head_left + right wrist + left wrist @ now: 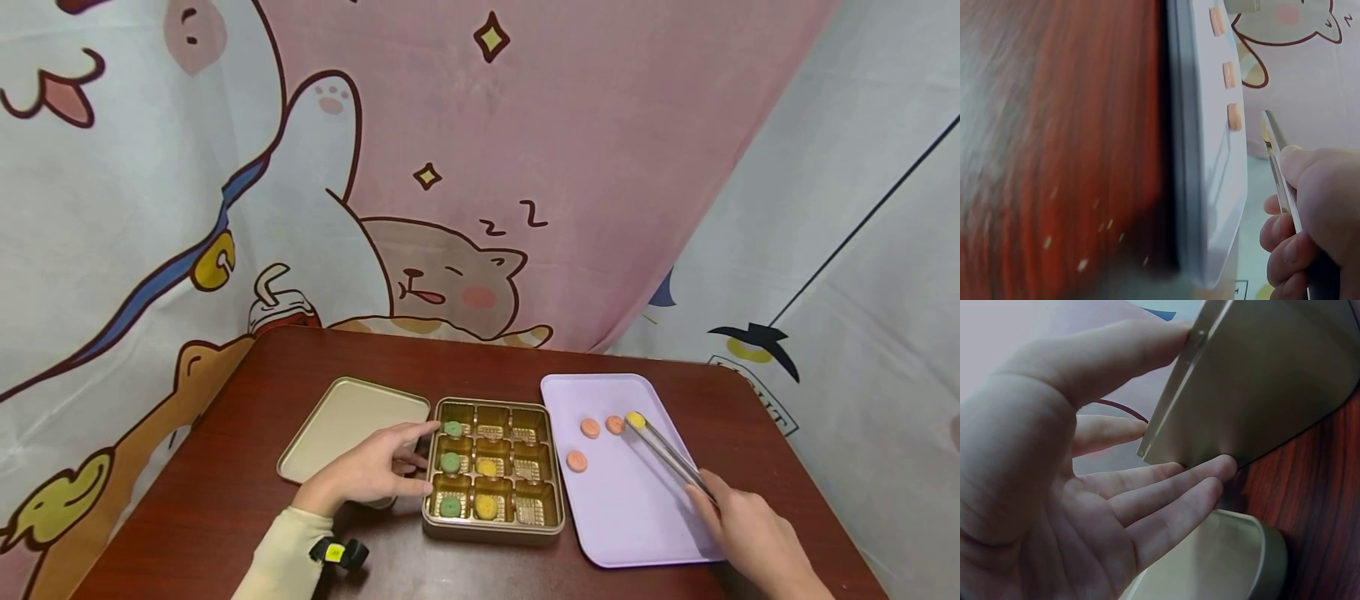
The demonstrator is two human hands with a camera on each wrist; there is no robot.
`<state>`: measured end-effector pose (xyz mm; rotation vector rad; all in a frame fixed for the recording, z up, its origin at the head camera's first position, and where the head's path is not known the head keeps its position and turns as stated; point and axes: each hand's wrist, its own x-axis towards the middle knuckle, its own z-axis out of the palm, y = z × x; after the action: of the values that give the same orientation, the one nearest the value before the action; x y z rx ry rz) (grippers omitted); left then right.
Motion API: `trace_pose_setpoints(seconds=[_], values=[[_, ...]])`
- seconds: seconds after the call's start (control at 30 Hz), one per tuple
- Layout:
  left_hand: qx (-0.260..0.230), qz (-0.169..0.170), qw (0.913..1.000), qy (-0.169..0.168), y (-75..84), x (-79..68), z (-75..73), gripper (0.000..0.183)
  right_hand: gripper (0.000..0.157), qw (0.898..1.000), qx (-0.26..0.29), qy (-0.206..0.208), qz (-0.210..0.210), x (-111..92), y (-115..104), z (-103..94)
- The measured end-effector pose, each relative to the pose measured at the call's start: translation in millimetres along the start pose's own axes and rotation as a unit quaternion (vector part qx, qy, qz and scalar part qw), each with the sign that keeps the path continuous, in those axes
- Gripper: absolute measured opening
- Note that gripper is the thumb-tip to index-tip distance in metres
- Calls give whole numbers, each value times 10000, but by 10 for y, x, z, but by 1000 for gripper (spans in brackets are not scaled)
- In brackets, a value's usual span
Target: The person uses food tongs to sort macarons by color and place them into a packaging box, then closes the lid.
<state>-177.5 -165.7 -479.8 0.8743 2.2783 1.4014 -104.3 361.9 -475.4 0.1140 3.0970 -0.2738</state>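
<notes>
My right hand (pixel 750 525) grips metal tongs (pixel 667 456) over the lilac tray (pixel 637 517). Between the tong tips is a round yellow cookie-like piece (pixel 635 419). Three orange pieces (pixel 577 461) of the same shape lie on the tray. In the middle stands a gold tin (pixel 491 536) with a compartmented insert. Its left column holds three green pieces (pixel 450 462), its middle column two yellow ones (pixel 486 506). My left hand (pixel 375 467) touches the tin's left side, thumb and fingers spread; in the left wrist view fingertips (pixel 1225 465) rest against the tin's wall (pixel 1266 369).
A pale gold lid (pixel 360 417) lies left of the tin, partly under my left forearm and hand. The dark wooden table (pixel 195 500) ends at a cartoon-printed cloth (pixel 600 125) behind. Tin and tray stand close side by side.
</notes>
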Motion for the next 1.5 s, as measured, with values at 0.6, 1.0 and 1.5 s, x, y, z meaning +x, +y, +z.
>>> trace_pose_setpoints(seconds=[0.6, 1.0, 1.5], values=[[-20, -14, 10000, 22, 7, -1, -6, 89, 34, 9878, 318, 1064, -1091, 24, -517, -14], [-6, -41, 10000, 27, 12, 6, -10, 91, 16, 9557, 315, 1990, -2147, 75, -793, 62], [25, -26, 10000, 19, 12, 0, -1, 90, 14, 9420, 330, 1923, -2731, 119, -1216, 110]])
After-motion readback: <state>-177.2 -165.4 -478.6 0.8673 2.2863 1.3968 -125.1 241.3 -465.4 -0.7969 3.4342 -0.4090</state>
